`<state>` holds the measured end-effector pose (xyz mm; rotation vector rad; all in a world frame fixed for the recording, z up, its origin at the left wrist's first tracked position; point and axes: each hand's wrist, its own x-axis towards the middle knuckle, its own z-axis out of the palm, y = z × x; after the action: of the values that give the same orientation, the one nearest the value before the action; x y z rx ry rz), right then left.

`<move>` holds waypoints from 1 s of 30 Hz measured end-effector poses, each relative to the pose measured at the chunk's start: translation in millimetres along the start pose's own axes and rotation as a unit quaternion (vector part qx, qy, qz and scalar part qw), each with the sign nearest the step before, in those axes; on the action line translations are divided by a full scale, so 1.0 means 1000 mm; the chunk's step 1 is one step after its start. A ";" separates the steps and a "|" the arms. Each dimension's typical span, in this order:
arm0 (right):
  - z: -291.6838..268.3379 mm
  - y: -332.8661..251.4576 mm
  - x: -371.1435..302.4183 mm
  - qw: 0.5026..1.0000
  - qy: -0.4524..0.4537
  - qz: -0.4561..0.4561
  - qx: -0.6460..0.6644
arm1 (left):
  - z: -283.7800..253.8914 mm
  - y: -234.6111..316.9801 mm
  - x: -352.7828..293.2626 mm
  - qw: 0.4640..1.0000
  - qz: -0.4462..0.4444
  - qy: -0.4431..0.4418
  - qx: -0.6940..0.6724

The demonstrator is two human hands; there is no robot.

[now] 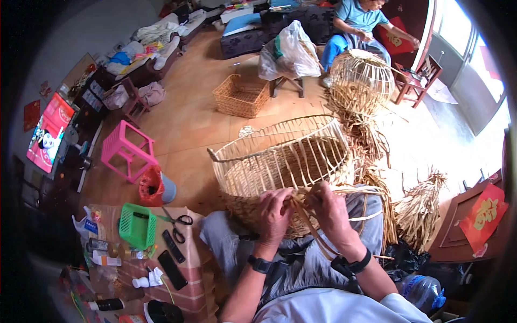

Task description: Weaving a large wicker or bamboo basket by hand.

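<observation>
A large oval basket (242,180) rests against my lap, its lower wall closely woven and its upper part an open frame of pale upright stakes. At its near rim, my left hand (276,215) is closed, with fingertips pinching the edge where flat straw strips meet. Close beside it, my right hand (329,212) is closed on a tan straw strip (307,220) that loops down between my hands. More loose strips (366,189) stretch off to the right over my knee. Fingers partly hide the exact point where the strips cross the rim.
Bundles of dried straw (423,207) lie on the right. At left, a covered table (196,290) bears a green plastic basket (137,225), scissors (177,220) and a phone (172,270). Beyond are a pink stool (129,148), a rectangular wicker basket (242,97) and another person weaving (362,24).
</observation>
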<state>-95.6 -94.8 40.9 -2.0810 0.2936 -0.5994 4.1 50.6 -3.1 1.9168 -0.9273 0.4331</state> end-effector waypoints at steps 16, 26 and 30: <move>0.000 -0.004 0.001 0.998 -0.058 0.019 -0.034 | -0.007 0.015 0.018 0.996 0.037 -0.044 0.062; -0.019 0.006 0.026 0.982 -0.110 -0.150 -0.033 | -0.012 0.019 0.034 0.995 0.004 -0.094 0.038; -0.044 -0.007 0.052 0.944 -0.198 -0.166 -0.207 | -0.008 0.027 0.032 0.994 -0.084 -0.060 -0.027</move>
<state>-74.3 -144.6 82.6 -2.6273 -0.1859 -0.3115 5.5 36.4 37.1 1.9690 -0.8372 0.1936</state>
